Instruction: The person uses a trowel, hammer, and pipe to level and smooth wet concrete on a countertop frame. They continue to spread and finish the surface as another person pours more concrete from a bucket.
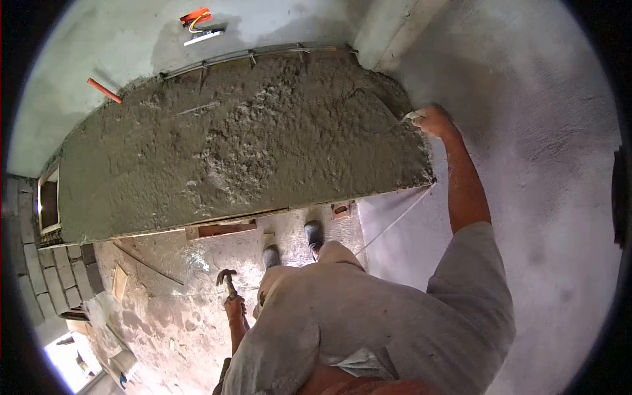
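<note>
My right hand is closed around the pale handle of a trowel at the right end of a wet concrete slab. The trowel's blade lies against the grey mix, near the wall corner, and is hard to tell apart from it. Lower down on the left, my left hand grips a claw hammer by its handle, head up, away from the slab. The concrete is rough and lumpy in the middle and smoother toward its left end.
Steel bars run along the slab's back edge. An orange pipe and an orange electrical box with wires stick out of the wall. A wooden frame stands at the left end. Boards and a hollow brick lie below.
</note>
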Demonstrator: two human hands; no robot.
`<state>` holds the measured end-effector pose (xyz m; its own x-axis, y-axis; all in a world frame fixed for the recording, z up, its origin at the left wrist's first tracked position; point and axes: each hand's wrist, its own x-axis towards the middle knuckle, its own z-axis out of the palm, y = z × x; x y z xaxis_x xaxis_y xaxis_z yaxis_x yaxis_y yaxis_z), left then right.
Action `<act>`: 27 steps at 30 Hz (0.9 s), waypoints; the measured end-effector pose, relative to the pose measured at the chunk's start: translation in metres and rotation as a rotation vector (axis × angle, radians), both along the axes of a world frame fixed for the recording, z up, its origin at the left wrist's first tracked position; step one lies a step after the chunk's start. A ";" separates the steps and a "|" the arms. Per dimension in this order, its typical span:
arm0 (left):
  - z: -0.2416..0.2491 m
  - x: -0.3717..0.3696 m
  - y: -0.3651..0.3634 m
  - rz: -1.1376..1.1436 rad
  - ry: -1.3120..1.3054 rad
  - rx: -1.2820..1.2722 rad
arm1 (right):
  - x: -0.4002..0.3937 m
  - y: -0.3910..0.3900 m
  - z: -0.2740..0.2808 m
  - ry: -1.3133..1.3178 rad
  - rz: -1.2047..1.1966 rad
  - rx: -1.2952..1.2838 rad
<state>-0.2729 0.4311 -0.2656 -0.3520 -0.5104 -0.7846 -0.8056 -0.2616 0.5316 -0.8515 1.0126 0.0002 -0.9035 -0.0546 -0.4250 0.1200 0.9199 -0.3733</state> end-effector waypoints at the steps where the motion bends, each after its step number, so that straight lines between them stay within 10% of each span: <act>1: 0.010 -0.006 0.007 -0.040 -0.015 -0.004 | -0.002 0.006 0.000 0.028 0.020 0.082; 6: 0.020 -0.011 0.014 -0.218 -0.098 -0.065 | -0.028 0.034 -0.058 0.127 -0.030 0.411; 8: 0.014 -0.001 0.007 -0.212 -0.080 -0.053 | -0.024 0.047 -0.087 -0.133 -0.500 -0.720; 14: 0.005 0.033 -0.020 -0.148 -0.063 -0.028 | 0.066 -0.058 0.017 0.048 -0.616 -0.538; 21: 0.009 0.052 -0.050 -0.130 -0.064 -0.040 | 0.036 -0.056 -0.018 -0.030 -0.536 -0.526; 27: 0.011 0.054 -0.059 -0.292 -0.088 -0.056 | 0.056 -0.077 -0.087 -0.030 -1.032 -1.078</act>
